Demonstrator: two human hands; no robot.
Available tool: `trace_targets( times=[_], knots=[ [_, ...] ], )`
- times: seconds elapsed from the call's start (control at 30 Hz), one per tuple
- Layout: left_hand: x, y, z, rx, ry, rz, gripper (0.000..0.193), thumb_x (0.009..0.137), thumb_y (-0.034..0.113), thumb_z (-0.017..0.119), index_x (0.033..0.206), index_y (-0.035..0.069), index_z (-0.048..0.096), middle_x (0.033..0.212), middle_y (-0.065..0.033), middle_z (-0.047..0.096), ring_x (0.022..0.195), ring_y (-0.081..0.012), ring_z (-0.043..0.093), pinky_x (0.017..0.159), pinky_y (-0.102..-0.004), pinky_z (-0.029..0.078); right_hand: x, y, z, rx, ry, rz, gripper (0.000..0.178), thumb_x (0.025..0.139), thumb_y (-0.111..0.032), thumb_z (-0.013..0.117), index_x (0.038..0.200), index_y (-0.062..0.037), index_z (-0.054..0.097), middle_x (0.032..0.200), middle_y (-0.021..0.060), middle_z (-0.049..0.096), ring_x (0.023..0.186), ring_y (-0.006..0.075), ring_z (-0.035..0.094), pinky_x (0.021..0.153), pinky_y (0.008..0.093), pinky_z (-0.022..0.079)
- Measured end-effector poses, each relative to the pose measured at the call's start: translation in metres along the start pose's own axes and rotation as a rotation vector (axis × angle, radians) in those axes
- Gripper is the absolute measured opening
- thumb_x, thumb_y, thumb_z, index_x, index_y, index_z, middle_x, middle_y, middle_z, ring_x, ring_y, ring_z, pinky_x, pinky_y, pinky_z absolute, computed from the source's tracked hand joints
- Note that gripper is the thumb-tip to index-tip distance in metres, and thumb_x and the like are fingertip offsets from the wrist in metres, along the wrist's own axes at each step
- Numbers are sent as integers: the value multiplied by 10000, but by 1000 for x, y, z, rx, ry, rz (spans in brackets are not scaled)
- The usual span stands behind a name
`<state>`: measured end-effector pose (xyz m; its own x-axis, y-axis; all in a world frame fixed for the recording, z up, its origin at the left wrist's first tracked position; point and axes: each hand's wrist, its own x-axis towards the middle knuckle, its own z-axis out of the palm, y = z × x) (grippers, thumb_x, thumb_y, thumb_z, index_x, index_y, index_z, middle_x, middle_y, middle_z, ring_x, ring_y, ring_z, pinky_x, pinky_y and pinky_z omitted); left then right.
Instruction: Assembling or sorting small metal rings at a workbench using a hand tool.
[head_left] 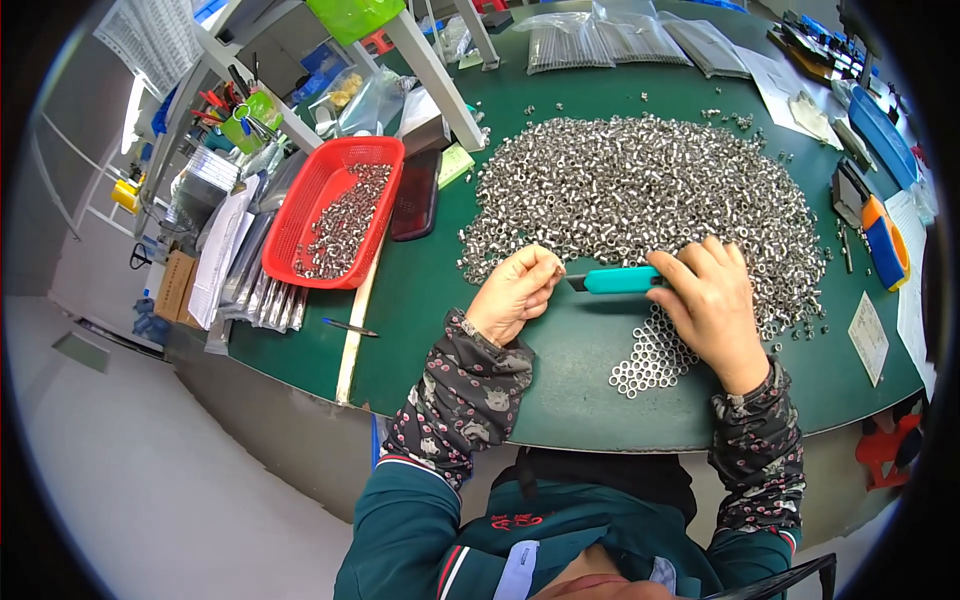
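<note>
My right hand [710, 305] grips a teal utility knife [622, 280], its tip toward the left. My left hand [515, 292] is pinched closed at the knife's tip; whatever its fingers hold is too small and covered to make out. Beyond both hands spreads a wide heap of small shiny metal rings [640, 180]. Beside and partly under my right hand, a flat patch of similar rings [645, 368] lies in a single layer with the holes facing up.
To the left stands a red plastic basket [283, 240] with more metal pieces in it. A dark phone-like case [417, 195] lies beside it, a pen [350, 327] nearer me. An orange-and-blue tool [888, 245] and a paper slip [868, 338] lie at the right.
</note>
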<state>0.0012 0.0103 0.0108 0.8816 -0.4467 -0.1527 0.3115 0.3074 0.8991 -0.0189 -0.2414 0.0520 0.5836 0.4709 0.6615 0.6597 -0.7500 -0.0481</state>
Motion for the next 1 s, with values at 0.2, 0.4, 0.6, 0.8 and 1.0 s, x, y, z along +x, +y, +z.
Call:
trace_targets(
  times=[0.2,0.4,0.6,0.8,1.0],
  knots=[
    [3,-4,-3,-195,0,168,94,897,89,500,979,45,516,874,-19,528,503,-24,321,393,-136,248,-8,-7,11,331,-184,317,244,751,-249,636,926,-79,626,666,84,546,655,270,556,577,390,445],
    [4,-7,-5,-206,-12,175,110,885,50,505,994,49,516,912,-22,545,502,-26,316,395,-144,249,-8,-9,15,437,-279,402,259,800,-298,583,919,-71,624,723,116,597,687,299,594,592,401,458],
    [5,-8,-4,-203,-16,200,102,885,53,507,984,32,522,902,-27,551,493,-22,318,399,-151,255,-8,-8,16,583,-402,471,252,826,-300,552,915,-74,620,705,128,602,674,312,594,603,408,457],
    [6,-16,-4,-213,36,251,92,887,66,511,968,32,538,875,-25,556,489,-20,314,409,-155,262,-8,-10,18,573,-398,468,250,830,-295,550,931,-77,620,707,128,603,673,312,594,612,406,458],
    [6,-16,-1,-256,64,225,100,884,85,525,972,40,544,843,-22,557,490,-22,314,406,-158,255,-11,-12,21,447,-303,407,257,820,-300,568,942,-81,622,712,107,594,678,299,591,595,401,460]
  ],
)
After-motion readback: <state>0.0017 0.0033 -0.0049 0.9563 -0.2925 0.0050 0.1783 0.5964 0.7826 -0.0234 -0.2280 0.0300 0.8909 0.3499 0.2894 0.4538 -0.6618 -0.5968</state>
